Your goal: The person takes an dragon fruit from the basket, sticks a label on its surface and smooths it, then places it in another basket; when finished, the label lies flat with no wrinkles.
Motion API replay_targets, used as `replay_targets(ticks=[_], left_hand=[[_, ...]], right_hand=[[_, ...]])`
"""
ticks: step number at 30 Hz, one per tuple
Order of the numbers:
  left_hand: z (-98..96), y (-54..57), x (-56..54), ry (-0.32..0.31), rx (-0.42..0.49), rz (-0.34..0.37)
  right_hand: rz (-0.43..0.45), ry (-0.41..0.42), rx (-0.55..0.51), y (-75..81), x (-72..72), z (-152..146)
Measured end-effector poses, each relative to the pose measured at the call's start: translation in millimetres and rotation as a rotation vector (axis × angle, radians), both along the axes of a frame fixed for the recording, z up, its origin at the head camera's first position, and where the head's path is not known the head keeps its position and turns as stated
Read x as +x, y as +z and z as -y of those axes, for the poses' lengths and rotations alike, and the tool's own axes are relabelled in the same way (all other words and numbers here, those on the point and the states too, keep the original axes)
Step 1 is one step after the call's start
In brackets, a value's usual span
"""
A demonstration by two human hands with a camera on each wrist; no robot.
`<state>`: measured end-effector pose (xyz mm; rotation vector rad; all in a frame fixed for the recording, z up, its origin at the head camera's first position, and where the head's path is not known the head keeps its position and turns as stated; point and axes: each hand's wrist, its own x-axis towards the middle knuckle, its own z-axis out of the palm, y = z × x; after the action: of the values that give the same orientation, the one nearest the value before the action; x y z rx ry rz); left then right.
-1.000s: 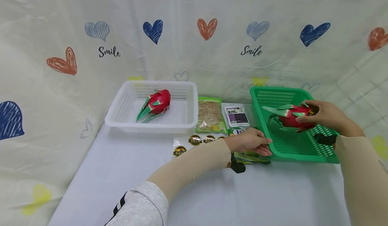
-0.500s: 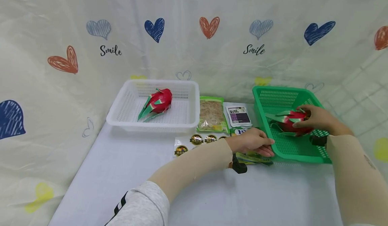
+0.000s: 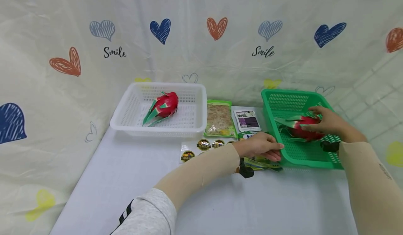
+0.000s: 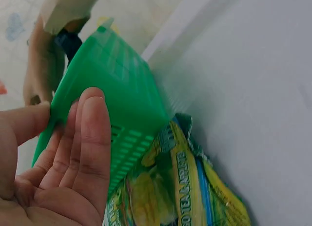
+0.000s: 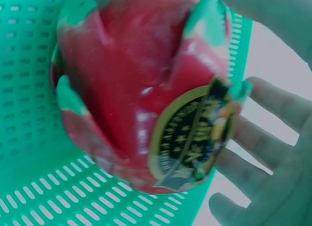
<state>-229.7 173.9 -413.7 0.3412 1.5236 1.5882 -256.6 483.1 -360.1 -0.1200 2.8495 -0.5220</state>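
Observation:
A dragon fruit point(image 3: 306, 131), red with green scales, lies on its side in the green basket point(image 3: 310, 164). My right hand point(image 3: 330, 124) is at its rounded end, thumb and fingers spread around it. In the right wrist view the fingers point(image 5: 265, 109) are fairly straight beside the fruit; whether all touch it I cannot tell. A round black-and-gold sticker point(image 5: 192, 133) shows on that end. My left hand point(image 3: 259, 146) pinches the basket's left rim between thumb and fingers. A second dragon fruit point(image 3: 166, 104) lies in the white basket point(image 3: 157, 131) on the left.
Between the baskets lie a green-edged bag point(image 3: 218, 119), a white packet with a purple label point(image 3: 247, 120) and a sheet of round stickers point(image 3: 192, 151). A green-yellow packet point(image 4: 151, 192) lies by the green basket, partly under my left hand. A heart-printed curtain point(image 3: 189, 35) hangs behind.
My right hand has lowered the dragon fruit into the green basket, and its fingers have since loosened and spread. The left hand has stayed at the rim.

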Motion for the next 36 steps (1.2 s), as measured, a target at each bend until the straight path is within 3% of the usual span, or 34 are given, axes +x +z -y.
replay_targets(ticks=[10,13,19,22,27,31,36], left_hand=[[23.0,-9.9,-4.3,-0.019,-0.068,-0.227],[36.5,-14.5,-4.8,-0.002,-0.044,-0.239],[78.4,-21.6,-2.4,0.061,0.081,-0.179],[108.2,-21.3,2.7,0.118,0.152,-0.153],[164.3,-22.6,14.1,0.262,0.244,-0.117],[205.1,-28.5,19.1,0.386,0.247,-0.077],[241.2,-32.4,15.2,0.534,0.226,-0.027]], right_hand=[[-0.158,-0.016,-0.051,17.9,15.5,26.5],[-0.191,-0.006,-0.075,18.9,21.7,37.4],[-0.262,0.018,-0.102,15.3,38.6,62.5],[-0.315,0.039,-0.112,11.5,48.3,77.2],[-0.416,0.102,-0.115,9.7,64.1,101.9],[-0.458,0.142,-0.098,14.0,68.6,119.1],[-0.442,0.171,-0.123,20.1,66.7,144.5]])
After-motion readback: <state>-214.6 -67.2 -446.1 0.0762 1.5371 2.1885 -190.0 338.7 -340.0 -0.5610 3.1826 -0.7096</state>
